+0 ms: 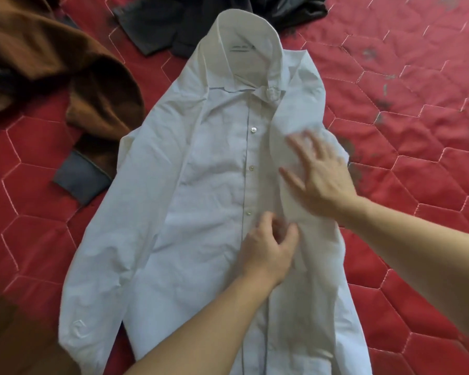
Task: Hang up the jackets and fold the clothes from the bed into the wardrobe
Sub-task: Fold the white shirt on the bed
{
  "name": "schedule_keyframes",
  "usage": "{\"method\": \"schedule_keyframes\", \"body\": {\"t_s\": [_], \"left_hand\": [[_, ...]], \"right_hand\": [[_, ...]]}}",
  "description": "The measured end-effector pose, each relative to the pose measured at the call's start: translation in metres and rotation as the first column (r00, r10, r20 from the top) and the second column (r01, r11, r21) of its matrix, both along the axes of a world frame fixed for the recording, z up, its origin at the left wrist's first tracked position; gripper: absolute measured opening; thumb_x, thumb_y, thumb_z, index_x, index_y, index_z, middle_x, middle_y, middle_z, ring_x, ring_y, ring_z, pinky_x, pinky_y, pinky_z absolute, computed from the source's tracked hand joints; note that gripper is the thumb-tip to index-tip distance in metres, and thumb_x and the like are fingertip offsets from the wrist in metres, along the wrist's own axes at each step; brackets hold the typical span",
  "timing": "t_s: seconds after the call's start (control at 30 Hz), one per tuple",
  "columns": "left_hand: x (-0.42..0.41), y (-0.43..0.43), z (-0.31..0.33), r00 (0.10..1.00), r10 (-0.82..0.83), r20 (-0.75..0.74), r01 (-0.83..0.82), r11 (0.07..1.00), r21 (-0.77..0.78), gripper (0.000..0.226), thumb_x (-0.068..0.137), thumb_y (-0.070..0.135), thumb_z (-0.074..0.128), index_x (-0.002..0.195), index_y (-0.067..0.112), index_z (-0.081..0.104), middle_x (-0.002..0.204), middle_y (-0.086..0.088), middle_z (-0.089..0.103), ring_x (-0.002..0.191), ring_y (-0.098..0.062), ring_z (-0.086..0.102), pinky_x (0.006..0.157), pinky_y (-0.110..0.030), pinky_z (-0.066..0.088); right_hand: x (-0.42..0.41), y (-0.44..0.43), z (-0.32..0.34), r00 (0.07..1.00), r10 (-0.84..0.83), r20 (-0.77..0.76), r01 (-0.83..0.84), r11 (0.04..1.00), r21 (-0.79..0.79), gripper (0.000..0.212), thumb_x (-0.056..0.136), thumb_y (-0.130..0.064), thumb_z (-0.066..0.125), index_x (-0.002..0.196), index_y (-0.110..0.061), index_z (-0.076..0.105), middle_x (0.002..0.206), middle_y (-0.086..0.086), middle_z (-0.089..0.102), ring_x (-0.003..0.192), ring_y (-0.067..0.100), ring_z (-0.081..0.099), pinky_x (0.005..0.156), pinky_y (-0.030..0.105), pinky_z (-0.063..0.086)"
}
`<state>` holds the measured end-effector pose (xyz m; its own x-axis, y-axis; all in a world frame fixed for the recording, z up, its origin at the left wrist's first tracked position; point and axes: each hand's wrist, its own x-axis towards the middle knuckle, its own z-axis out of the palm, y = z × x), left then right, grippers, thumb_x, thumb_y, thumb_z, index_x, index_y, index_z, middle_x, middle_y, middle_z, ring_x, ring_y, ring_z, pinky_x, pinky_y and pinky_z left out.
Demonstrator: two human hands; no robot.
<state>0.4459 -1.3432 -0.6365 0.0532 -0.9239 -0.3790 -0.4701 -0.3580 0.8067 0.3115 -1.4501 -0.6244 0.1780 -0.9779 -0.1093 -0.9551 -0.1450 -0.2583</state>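
White shirt (201, 185) spread on red bed (417, 131), left hand (268, 247) pinching its placket, right hand (322, 174) fingers spread flat on it

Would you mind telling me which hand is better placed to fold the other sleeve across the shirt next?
Probably the left hand. It sits mid-placket on the white shirt, nearer the unfolded sleeve lying spread toward the brown jacket. The right hand lies spread over the already folded side.

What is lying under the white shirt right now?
The white shirt lies on the red quilted bedspread; its collar overlaps a dark garment. Whatever else is beneath is covered.
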Motion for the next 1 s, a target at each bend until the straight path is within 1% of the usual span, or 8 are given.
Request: {"method": "schedule_keyframes", "body": {"t_s": [0.13,0.27,0.47,0.6,0.67,0.77,0.87,1.0], "left_hand": [[-0.012,0.011,0.003,0.996,0.031,-0.081,-0.009,0.964,0.266,0.032,0.087,0.047,0.064,0.101,0.019,0.058,0.097,-0.002,0.069,0.094,-0.024,0.065,0.081,-0.036,0.053],[0.002,0.029,0.003,0.971,-0.2,-0.13,0.232,0.918,0.323,0.036,0.089,0.035,0.062,0.061,0.015,0.049,0.059,0.003,0.052,0.066,-0.019,0.052,0.063,-0.029,0.038],[0.014,0.051,0.0,0.904,0.173,-0.39,-0.048,0.949,0.311,0.033,0.081,0.054,0.057,0.078,0.023,0.049,0.068,0.012,0.057,0.067,-0.009,0.054,0.072,-0.032,0.048],[0.034,0.077,0.006,0.855,-0.113,-0.507,0.416,0.732,0.54,0.019,0.089,0.022,0.067,0.102,0.017,0.054,0.078,-0.005,0.068,0.059,-0.01,0.066,0.057,-0.026,0.057],[0.047,0.091,0.015,0.848,-0.319,-0.423,0.526,0.599,0.603,0.007,0.094,0.02,0.062,0.095,0.014,0.06,0.071,-0.009,0.068,0.045,-0.007,0.058,0.047,-0.022,0.05],[0.061,0.1,0.018,0.912,-0.388,-0.134,0.399,0.763,0.509,0.024,0.088,0.044,0.064,0.081,0.021,0.066,0.075,0.0,0.07,0.058,-0.01,0.063,0.054,-0.021,0.047],[0.092,0.099,0.027,0.964,-0.086,0.25,0.057,0.991,0.122,0.017,0.083,0.042,0.066,0.089,0.026,0.065,0.069,0.008,0.054,0.081,-0.022,0.063,0.066,-0.027,0.045],[0.166,0.107,0.033,0.766,0.17,0.62,-0.099,0.984,-0.147,0.053,0.076,0.024,0.073,0.125,0.022,0.053,0.117,-0.007,0.051,0.112,-0.033,0.048,0.088,-0.043,0.041]], "right_hand": [[0.006,0.016,-0.029,0.974,0.075,-0.213,-0.031,0.979,0.203,0.069,0.092,-0.068,0.026,0.152,-0.036,0.01,0.163,0.006,-0.001,0.149,0.033,-0.002,0.116,0.057,0.008],[0.013,0.013,-0.026,0.968,0.057,-0.243,-0.003,0.976,0.217,0.07,0.092,-0.068,0.024,0.152,-0.037,0.006,0.163,0.005,-0.005,0.149,0.032,-0.006,0.117,0.056,0.001],[0.01,0.042,-0.014,0.975,0.188,-0.118,-0.172,0.976,0.137,0.072,0.089,-0.068,0.02,0.153,-0.034,0.02,0.162,0.005,0.012,0.15,0.028,0.009,0.118,0.053,0.007],[-0.003,0.052,-0.019,0.907,0.298,-0.298,-0.241,0.947,0.213,0.072,0.09,-0.068,0.026,0.152,-0.034,0.015,0.161,0.003,0.012,0.148,0.028,0.01,0.116,0.057,0.011],[0.002,0.052,-0.017,0.912,0.264,-0.314,-0.205,0.956,0.207,0.07,0.093,-0.062,0.029,0.153,-0.031,0.012,0.162,0.005,0.008,0.148,0.028,0.006,0.117,0.057,0.007],[0.029,0.068,-0.008,0.944,0.222,-0.245,-0.179,0.966,0.189,0.069,0.096,-0.057,0.032,0.154,-0.028,0.009,0.163,0.005,0.004,0.15,0.026,0.0,0.119,0.052,-0.001],[0.076,0.104,0.006,0.94,0.324,-0.106,-0.31,0.941,0.132,0.066,0.093,-0.051,0.045,0.15,-0.023,0.028,0.158,0.005,0.026,0.147,0.026,0.02,0.118,0.05,0.01],[0.129,0.148,0.014,0.942,0.332,0.04,-0.334,0.929,0.158,0.048,0.091,-0.04,0.052,0.135,-0.022,0.049,0.13,0.002,0.053,0.12,0.027,0.049,0.1,0.04,0.031]]}}
